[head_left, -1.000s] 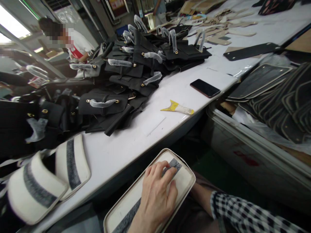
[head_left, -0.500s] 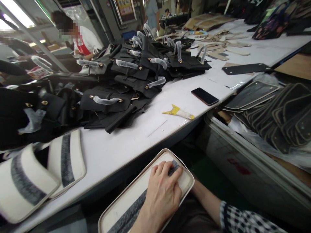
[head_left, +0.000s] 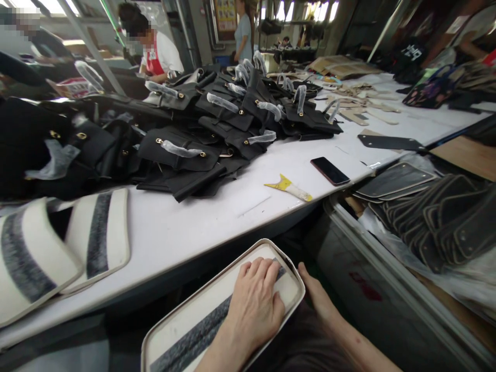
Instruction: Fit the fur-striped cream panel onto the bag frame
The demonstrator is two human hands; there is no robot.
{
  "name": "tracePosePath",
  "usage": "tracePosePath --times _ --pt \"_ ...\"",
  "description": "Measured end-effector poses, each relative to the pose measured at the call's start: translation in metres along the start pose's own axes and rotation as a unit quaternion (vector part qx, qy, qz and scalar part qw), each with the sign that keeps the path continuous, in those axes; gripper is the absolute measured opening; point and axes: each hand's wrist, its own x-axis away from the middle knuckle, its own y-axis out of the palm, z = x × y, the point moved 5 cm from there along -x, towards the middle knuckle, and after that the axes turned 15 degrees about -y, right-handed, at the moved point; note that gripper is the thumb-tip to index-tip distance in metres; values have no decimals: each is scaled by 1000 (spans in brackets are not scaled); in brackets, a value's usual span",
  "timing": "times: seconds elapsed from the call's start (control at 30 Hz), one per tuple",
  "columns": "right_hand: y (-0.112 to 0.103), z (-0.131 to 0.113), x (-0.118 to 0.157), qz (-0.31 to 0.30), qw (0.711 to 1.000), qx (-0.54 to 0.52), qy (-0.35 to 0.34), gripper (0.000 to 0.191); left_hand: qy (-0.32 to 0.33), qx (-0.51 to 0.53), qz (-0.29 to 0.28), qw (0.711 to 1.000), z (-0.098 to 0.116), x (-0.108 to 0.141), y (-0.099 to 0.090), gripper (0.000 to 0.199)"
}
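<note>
The workpiece is a cream bag panel [head_left: 211, 310], a rounded rectangle with a grey felt-like band across it and a raised tan edge. It lies tilted over the person's lap, below the table edge. The left hand [head_left: 253, 305] rests flat on the panel, palm down, with fingers extended and together over the grey band. The right hand [head_left: 315, 294] sits at the panel's right edge, fingers together against the rim; whether they grip it cannot be told.

Two matching panels [head_left: 96, 243] lie at the near edge of the white work table [head_left: 186, 227]. Farther along are black handbags [head_left: 178, 155] with plastic-wrapped handles and gold-tone fittings, a phone [head_left: 329, 171] and a yellow-ended tube [head_left: 289, 188]. To the right is a stack of dark panels [head_left: 437, 227].
</note>
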Motion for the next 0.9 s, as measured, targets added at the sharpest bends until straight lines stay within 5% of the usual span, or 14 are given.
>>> tracePosePath --times 0.17,0.27,0.4,0.9 --pt "0 -77 -14 -94 963 233 -99 43 3 3 -1 1000 -2 2 3 37" --pt "5 -98 -25 -145 921 346 -104 34 4 2 0 1000 -2 2 3 36" --pt "10 -98 -29 -152 914 357 -122 42 0 22 -2 1000 -2 2 1 39" --pt "14 -76 -23 23 938 272 -213 37 -17 5 -29 999 -2 1 0 39"
